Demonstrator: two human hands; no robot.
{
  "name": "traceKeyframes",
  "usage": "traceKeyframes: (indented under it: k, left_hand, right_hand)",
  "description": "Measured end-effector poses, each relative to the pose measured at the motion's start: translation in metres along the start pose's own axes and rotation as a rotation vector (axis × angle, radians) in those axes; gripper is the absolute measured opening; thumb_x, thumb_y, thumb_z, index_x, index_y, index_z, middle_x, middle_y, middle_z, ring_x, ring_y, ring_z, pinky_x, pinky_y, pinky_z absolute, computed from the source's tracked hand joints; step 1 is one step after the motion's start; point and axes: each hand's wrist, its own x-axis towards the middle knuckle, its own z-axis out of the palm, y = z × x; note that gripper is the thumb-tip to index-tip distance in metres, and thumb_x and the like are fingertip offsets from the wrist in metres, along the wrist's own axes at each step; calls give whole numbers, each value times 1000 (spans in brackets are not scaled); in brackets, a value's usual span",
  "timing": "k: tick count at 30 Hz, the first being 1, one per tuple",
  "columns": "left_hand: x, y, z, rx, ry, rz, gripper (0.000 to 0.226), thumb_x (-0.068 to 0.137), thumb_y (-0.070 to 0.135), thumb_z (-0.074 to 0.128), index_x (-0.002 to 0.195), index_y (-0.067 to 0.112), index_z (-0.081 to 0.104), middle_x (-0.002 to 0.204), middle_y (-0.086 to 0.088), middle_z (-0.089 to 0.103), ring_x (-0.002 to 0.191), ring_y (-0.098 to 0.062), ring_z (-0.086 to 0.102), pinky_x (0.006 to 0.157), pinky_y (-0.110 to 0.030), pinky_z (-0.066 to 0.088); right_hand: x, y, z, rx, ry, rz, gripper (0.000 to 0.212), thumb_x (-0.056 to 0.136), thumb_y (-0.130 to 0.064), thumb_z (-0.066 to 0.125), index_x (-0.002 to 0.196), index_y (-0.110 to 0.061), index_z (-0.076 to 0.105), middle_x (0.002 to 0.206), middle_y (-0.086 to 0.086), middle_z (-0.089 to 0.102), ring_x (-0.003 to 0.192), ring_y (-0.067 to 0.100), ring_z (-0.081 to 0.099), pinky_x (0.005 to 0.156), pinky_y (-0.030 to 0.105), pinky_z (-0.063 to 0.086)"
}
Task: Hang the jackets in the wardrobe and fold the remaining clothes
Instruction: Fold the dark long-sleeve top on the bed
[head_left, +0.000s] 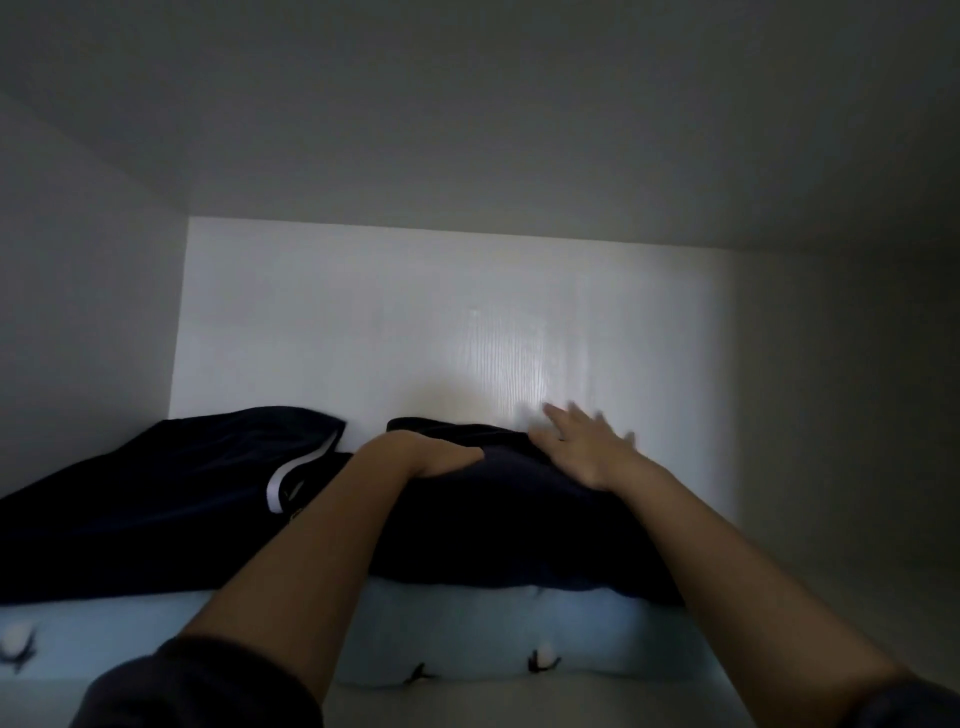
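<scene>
Navy bundle (493, 519) lay atop the blue pile (467, 623) at six o'clock, left hand (426, 457) gripping its eleven-o'clock edge, right hand (587, 447) flat, fingers spread, at one o'clock; pulling out carelessly might drag it unfolded.

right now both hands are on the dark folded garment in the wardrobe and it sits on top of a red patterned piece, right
Not quite. The piece under the dark garment is light blue with a small dark pattern, not red, as the head view shows. The left hand and right hand are indeed both on the dark garment.
</scene>
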Motion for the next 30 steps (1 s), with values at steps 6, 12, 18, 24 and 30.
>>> traceKeyframes:
  k: [6, 12, 18, 24, 30]
  left_hand:
    - [-5, -7, -2, -78, -46, -24, 80, 82, 74, 32, 147, 27, 34, 155, -8, 29, 137, -28, 35, 110, -42, 28]
    - [-13, -3, -4, -35, 232, -49, 59, 96, 46, 32, 143, 11, 39, 148, -16, 38, 131, -31, 41, 107, -39, 34]
    - [-47, 10, 15, 180, 529, 431, 55, 92, 62, 22, 114, 27, 57, 110, 3, 63, 94, -17, 59, 82, -35, 46]
    - [-77, -4, 35, 324, 787, 501, 73, 83, 54, 3, 100, 17, 64, 94, -1, 67, 84, -20, 60, 75, -34, 46]
    - [-129, -2, 51, 416, 671, 584, 53, 94, 42, 40, 139, 14, 43, 141, -9, 46, 127, -26, 44, 104, -42, 36]
  right_hand:
    - [-11, 15, 11, 294, -326, 107, 57, 100, -54, 26, 149, -26, 31, 155, 3, 30, 138, 22, 32, 108, 28, 22]
    - [-17, 54, 8, -44, -148, 293, 61, 100, -54, 20, 145, -18, 38, 149, 10, 40, 136, 30, 38, 114, 51, 23]
    - [-51, 47, 0, 336, 105, -26, 47, 99, -51, 33, 137, -28, 49, 142, -4, 50, 126, 13, 46, 103, 24, 30]
    - [-118, 47, 15, -81, 102, -21, 51, 101, -49, 26, 148, -29, 30, 154, -6, 33, 141, 15, 29, 114, 43, 24]
    - [-235, 33, -22, -273, 163, -100, 51, 98, -50, 32, 146, -30, 32, 146, -4, 43, 130, 20, 44, 104, 35, 35]
